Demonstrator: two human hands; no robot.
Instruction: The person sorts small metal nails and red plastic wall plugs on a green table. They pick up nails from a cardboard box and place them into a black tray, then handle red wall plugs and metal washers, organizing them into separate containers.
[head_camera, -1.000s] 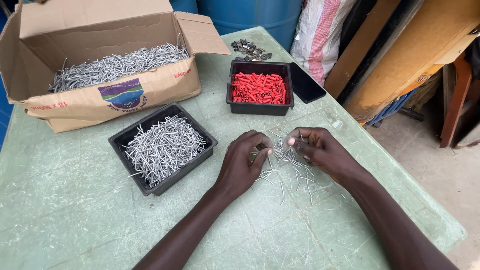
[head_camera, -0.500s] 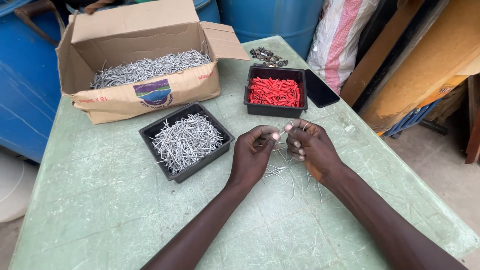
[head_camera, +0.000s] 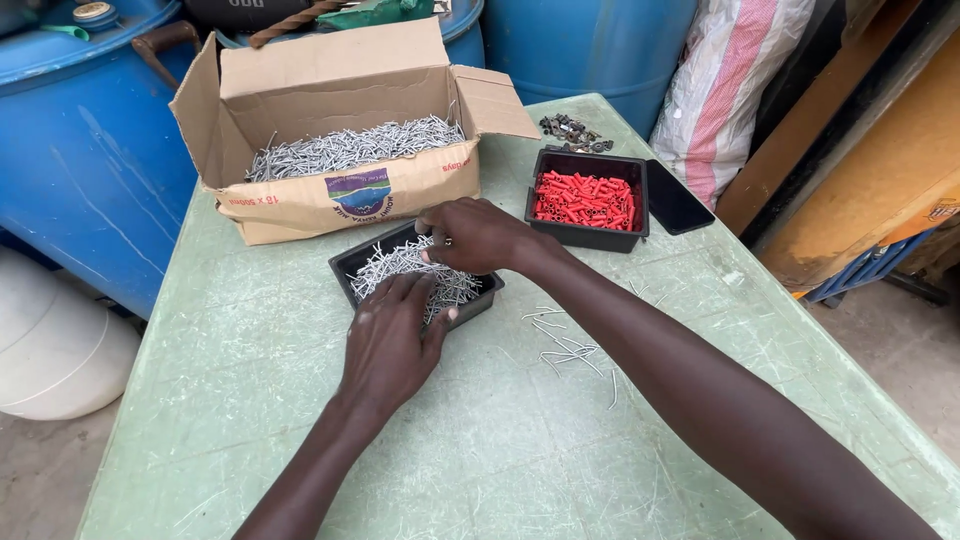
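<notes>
A small black tray heaped with thin grey nails sits mid-table. My left hand lies flat across its near edge, fingers spread on the nails. My right hand reaches over the tray's far right side with its fingertips curled down into the pile; whether it pinches any nails is hidden. A few loose nails lie scattered on the green table just right of the tray, under my right forearm.
An open cardboard box full of nails stands behind the tray. To the right are a black tray of red plugs, a dark phone and small metal parts. Blue barrels and a sack surround the table.
Both hands have left the loose nails on the table and moved left to the black tray of nails. The camera view has shifted right and closer.
</notes>
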